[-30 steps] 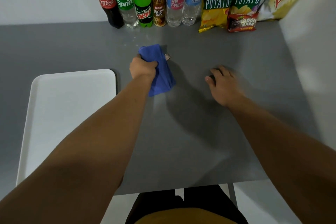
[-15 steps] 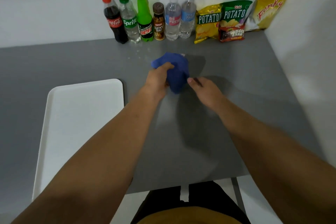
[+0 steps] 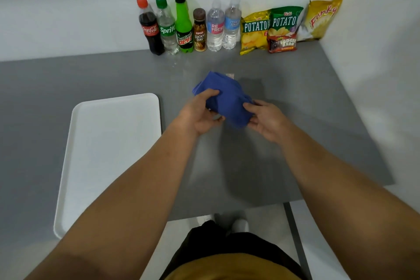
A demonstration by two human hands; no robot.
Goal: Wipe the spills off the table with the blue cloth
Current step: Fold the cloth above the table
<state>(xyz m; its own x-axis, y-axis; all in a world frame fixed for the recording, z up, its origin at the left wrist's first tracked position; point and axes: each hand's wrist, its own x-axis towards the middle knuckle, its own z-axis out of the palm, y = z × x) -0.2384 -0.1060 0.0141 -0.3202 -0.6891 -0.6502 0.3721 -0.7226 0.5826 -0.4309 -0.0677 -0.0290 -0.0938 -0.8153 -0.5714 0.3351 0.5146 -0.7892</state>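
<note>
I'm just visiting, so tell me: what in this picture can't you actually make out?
Head view only:
- Table under the blue cloth: hidden by the cloth and by the left hand and right hand gripping it.
- Droplets near the Sprite bottle: too small to count.
- White tray: near corner covered by the left forearm.
- Water bottle label: blurred.

head view, looking down over table (image 3: 295,98).

Soft blue cloth (image 3: 227,98), matt table (image 3: 306,109)
</note>
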